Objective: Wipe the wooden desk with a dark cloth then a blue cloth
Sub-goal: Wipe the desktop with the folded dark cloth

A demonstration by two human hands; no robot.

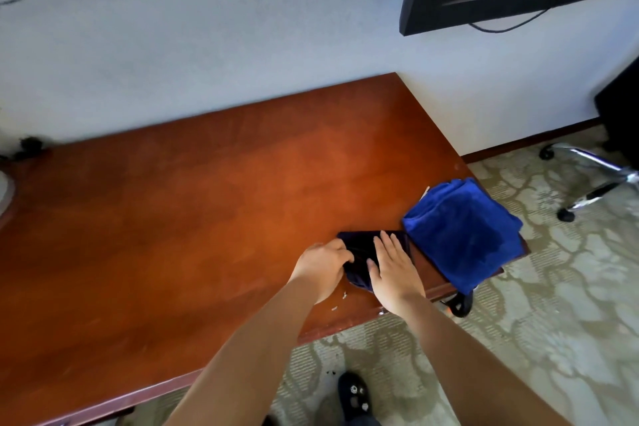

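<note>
Small dark cloth bunched on wooden desk; left hand gripping it, right hand pressing flat

Both bare forearms reaching forward and converging, left hand knuckles up, fingers curled and pinching dark cloth, right hand just beside it, palm down, fingers straight and together, pressing flat on same cloth
</note>
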